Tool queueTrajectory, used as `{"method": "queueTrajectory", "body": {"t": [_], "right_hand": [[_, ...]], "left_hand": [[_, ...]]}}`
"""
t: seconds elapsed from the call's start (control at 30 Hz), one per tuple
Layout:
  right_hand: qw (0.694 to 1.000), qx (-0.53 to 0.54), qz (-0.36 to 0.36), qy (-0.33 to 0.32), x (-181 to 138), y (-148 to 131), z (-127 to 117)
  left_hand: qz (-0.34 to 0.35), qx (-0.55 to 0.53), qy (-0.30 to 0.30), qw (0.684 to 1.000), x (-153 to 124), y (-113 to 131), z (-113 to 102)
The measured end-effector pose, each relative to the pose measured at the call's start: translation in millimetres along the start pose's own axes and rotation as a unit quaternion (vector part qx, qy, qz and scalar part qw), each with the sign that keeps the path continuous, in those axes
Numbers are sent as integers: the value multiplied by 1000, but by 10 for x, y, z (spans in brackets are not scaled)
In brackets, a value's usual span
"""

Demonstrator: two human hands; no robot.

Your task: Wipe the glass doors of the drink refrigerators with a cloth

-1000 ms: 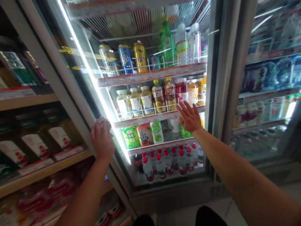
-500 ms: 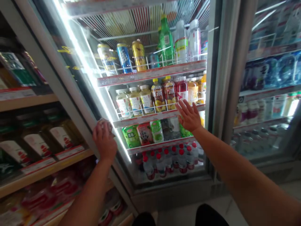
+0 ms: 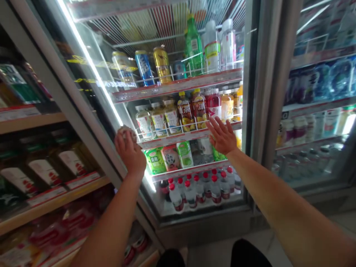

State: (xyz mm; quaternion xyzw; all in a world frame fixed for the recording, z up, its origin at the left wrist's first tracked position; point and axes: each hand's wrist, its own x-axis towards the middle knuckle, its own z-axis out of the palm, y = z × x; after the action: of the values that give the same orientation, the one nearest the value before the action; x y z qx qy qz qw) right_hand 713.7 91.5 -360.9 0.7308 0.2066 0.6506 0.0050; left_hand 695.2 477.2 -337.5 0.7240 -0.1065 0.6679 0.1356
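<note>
My left hand (image 3: 129, 154) presses a crumpled pale cloth (image 3: 127, 132) to the left side of the glass door, beside the bright light strip (image 3: 91, 63). Most of the cloth is hidden under the fingers. Further right, my right hand (image 3: 223, 137) is open, its fingers spread and palm toward the glass, and it appears to rest on it. Behind the door stand tea bottles (image 3: 185, 111), a green bottle (image 3: 194, 46), a gold can (image 3: 162, 65) and a green drink pouch (image 3: 154, 160).
Left of the door, wooden shelves (image 3: 55, 187) hold dark bottles with white labels (image 3: 44, 168). A metal door frame (image 3: 274, 85) divides this cooler from another glass-fronted one on the right. Bottles with red caps (image 3: 190, 193) stand at the cooler's bottom, above the tiled floor (image 3: 207, 256).
My left hand has moved right and slightly up with the cloth, from the door's edge frame onto the glass near the light strip. My right hand stays nearly in place.
</note>
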Motion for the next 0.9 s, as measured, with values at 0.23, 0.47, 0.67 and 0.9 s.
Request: {"method": "queueTrajectory", "body": {"t": [0.23,0.47,0.67,0.9], "right_hand": [[1000,10,2,-4,-2,-1,2],[1000,1,1,-1,-7,5,10],[1000,11,2,1,-6,3,7],[1000,17,9,-14,-15,7,11]], "left_hand": [[292,-45,-147,944,-461,591,74],[175,-69,-9,982,222,784,259],[377,-124,-165,903,-397,1211,351],[252,-107,-71,959,-74,1533,553]]}}
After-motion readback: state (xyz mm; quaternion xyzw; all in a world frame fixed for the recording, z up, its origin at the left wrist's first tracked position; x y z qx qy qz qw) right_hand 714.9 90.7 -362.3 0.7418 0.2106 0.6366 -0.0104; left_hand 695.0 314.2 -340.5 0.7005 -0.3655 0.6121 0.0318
